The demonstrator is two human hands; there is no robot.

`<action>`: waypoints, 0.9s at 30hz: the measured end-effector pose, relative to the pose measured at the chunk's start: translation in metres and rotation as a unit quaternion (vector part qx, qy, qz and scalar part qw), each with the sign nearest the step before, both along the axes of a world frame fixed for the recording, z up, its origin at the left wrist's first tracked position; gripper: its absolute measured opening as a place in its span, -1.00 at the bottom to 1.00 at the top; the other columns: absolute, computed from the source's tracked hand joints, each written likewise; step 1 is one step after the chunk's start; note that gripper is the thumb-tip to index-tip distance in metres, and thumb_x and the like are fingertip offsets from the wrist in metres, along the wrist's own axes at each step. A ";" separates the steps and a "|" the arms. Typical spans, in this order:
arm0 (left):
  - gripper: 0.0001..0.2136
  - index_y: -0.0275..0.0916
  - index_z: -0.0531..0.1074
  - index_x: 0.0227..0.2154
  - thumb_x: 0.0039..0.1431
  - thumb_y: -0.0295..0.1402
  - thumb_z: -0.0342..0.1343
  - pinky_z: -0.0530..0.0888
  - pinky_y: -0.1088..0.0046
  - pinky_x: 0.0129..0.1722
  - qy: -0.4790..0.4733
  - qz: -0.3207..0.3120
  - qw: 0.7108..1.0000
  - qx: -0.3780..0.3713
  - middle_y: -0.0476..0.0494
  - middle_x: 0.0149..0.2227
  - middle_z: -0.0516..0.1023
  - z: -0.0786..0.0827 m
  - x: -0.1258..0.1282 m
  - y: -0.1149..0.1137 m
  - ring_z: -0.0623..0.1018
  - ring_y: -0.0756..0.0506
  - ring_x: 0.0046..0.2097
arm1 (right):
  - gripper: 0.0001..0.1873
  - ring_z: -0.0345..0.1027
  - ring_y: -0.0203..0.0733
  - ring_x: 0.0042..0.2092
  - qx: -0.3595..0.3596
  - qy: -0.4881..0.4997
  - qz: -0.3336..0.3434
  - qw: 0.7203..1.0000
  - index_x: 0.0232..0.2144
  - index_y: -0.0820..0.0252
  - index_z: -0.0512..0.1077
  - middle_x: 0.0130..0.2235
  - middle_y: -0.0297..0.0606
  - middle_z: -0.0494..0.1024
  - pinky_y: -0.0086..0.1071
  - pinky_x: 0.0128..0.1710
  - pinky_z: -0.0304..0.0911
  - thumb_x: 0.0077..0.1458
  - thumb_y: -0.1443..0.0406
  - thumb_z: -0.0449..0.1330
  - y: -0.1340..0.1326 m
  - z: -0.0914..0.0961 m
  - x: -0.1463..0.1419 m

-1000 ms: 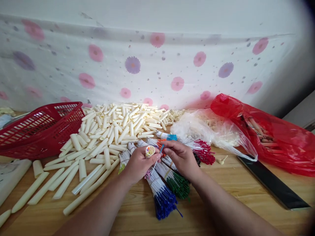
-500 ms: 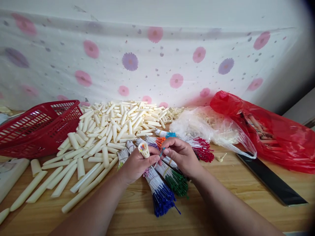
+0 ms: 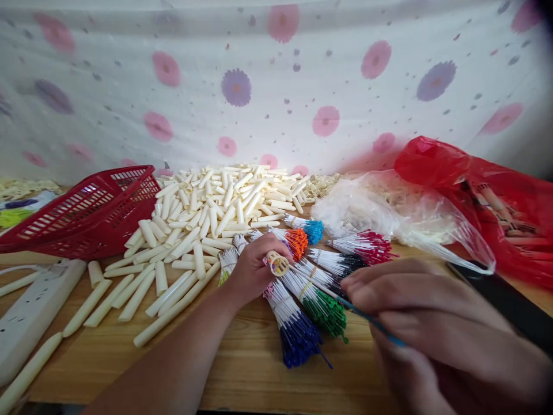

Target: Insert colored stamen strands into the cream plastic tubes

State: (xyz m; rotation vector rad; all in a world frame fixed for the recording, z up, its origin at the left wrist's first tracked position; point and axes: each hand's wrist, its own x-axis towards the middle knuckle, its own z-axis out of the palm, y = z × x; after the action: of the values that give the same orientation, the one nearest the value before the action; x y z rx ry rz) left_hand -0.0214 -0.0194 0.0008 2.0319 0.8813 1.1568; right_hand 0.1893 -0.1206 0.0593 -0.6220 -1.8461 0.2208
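Observation:
My left hand (image 3: 253, 266) grips a short cream tube (image 3: 277, 263) whose open end shows several coloured stick tips inside. My right hand (image 3: 436, 328), blurred and close to the camera at the lower right, pinches a thin white stick with a blue tip (image 3: 345, 302); the stick's far end reaches to the mouth of the tube. Under both hands lie tied bundles of thin sticks on the wooden table (image 3: 242, 369): blue-tipped (image 3: 298, 334), green-tipped (image 3: 326, 308), orange-tipped (image 3: 296, 241), light blue (image 3: 311, 229) and red-tipped (image 3: 367, 245).
A big heap of cream tubes (image 3: 211, 213) covers the table's middle, with longer ones (image 3: 173, 305) in front. A red basket (image 3: 82, 213) lies tipped at the left beside a white power strip (image 3: 30, 311). Clear bag (image 3: 389, 213) and red bag (image 3: 488, 196) at the right; floral cloth (image 3: 259, 86) behind.
My right hand has pulled back toward the camera and to the right, drawing the blue-tipped stick out lengthwise from the tube. The view has shifted, and the left hand keeps its hold.

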 end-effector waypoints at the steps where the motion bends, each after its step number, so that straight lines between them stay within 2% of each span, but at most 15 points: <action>1: -0.75 -0.22 0.48 -0.50 0.10 -0.14 0.14 0.39 0.38 -0.25 0.000 -0.002 1.000 -0.001 -0.10 -0.46 0.47 0.000 0.000 0.000 0.44 -0.08 -0.34 | -0.67 0.49 -0.08 -0.19 0.006 -0.016 -0.015 1.000 -0.13 0.05 0.41 -0.25 -0.18 0.58 -0.20 -0.19 0.45 0.05 0.46 0.20 0.002 0.003 -0.005; 3: -0.74 -0.22 0.47 -0.51 0.10 -0.12 0.13 0.39 0.38 -0.25 0.001 -0.004 1.000 -0.002 -0.10 -0.46 0.48 0.000 0.001 0.000 0.44 -0.09 -0.34 | -0.69 0.50 -0.14 -0.23 0.037 -0.037 -0.027 0.998 -0.15 0.07 0.40 -0.29 -0.20 0.59 -0.26 -0.23 0.46 0.06 0.48 0.16 0.009 0.006 -0.012; 7: -0.76 -0.20 0.47 -0.54 0.11 -0.16 0.13 0.37 0.40 -0.27 0.014 -0.003 1.000 0.000 -0.08 -0.48 0.47 0.001 0.002 0.000 0.42 -0.08 -0.35 | -0.75 0.50 -0.19 -0.29 0.076 -0.040 0.004 0.996 -0.16 0.10 0.37 -0.33 -0.21 0.58 -0.30 -0.30 0.46 0.11 0.46 0.08 0.024 0.004 -0.017; 12: -0.80 -0.21 0.47 -0.54 0.12 -0.23 0.14 0.35 0.42 -0.29 0.009 -0.014 1.000 0.025 -0.06 -0.49 0.44 0.002 0.001 0.000 0.43 -0.07 -0.35 | -0.73 0.49 -0.21 -0.25 0.122 -0.029 0.014 0.992 -0.16 0.22 0.36 -0.31 -0.14 0.56 -0.34 -0.24 0.45 0.08 0.52 0.08 0.029 0.001 -0.024; 19: -0.82 -0.22 0.47 -0.52 0.10 -0.27 0.14 0.36 0.40 -0.32 0.012 0.000 1.000 0.017 -0.08 -0.48 0.45 -0.001 0.001 0.001 0.43 -0.08 -0.35 | -0.70 0.48 -0.21 -0.26 0.078 -0.002 -0.024 0.997 -0.18 0.13 0.37 -0.32 -0.19 0.55 -0.36 -0.32 0.45 0.06 0.53 0.10 0.031 -0.002 -0.029; 23: -0.83 -0.23 0.47 -0.52 0.12 -0.30 0.14 0.35 0.43 -0.31 0.018 -0.007 0.999 0.040 -0.07 -0.46 0.45 -0.003 0.001 0.001 0.43 -0.06 -0.35 | -0.73 0.46 -0.21 -0.25 0.113 -0.041 -0.032 0.992 -0.18 0.22 0.37 -0.30 -0.13 0.55 -0.34 -0.27 0.44 0.05 0.52 0.13 0.035 -0.010 -0.033; 27: -0.81 -0.24 0.46 -0.46 0.15 -0.23 0.11 0.36 0.41 -0.26 0.034 0.006 0.998 0.054 -0.09 -0.41 0.46 -0.002 0.000 0.001 0.43 -0.07 -0.30 | -0.77 0.40 -0.18 -0.26 0.130 -0.084 -0.081 0.985 -0.23 0.26 0.41 -0.30 -0.13 0.55 -0.30 -0.27 0.39 0.02 0.52 0.16 0.044 -0.020 -0.036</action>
State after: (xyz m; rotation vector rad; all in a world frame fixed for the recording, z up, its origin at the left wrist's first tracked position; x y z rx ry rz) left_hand -0.0215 -0.0180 -0.0015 2.1675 0.8816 1.1699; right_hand 0.1529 -0.0770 0.0396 -0.6188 -1.9333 -0.1846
